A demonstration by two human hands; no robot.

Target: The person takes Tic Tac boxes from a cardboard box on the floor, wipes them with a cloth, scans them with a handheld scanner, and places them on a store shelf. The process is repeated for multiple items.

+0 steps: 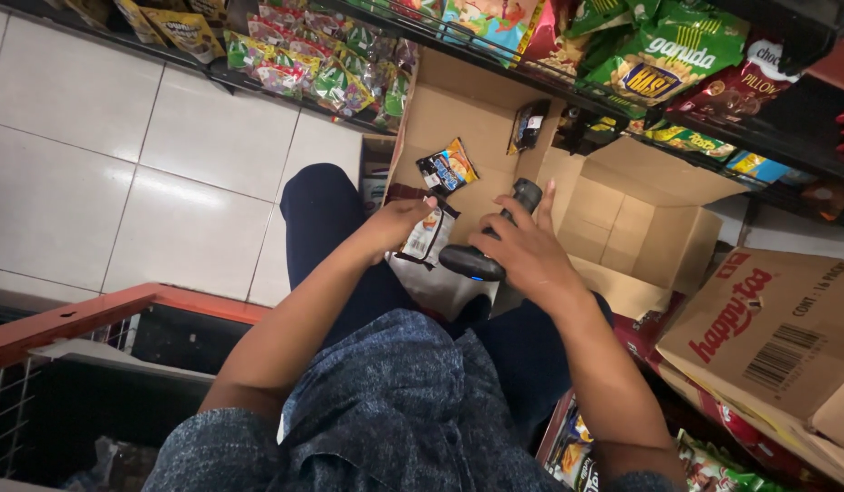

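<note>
Left hand [399, 223] pinching a small snack packet [428, 235] at frame centre, right hand [522, 251] wrapped around a black barcode scanner [486, 246] just beside it, open cardboard box [458, 118] above holding another packet [447, 167], snack shelves [622, 64] along the top

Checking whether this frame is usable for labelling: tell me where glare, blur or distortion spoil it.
Head view: glare streaks the white floor tiles; the wide lens bends the snack shelf at the edges; the left hand with its packet and the right hand with the scanner are sharp enough.
</note>
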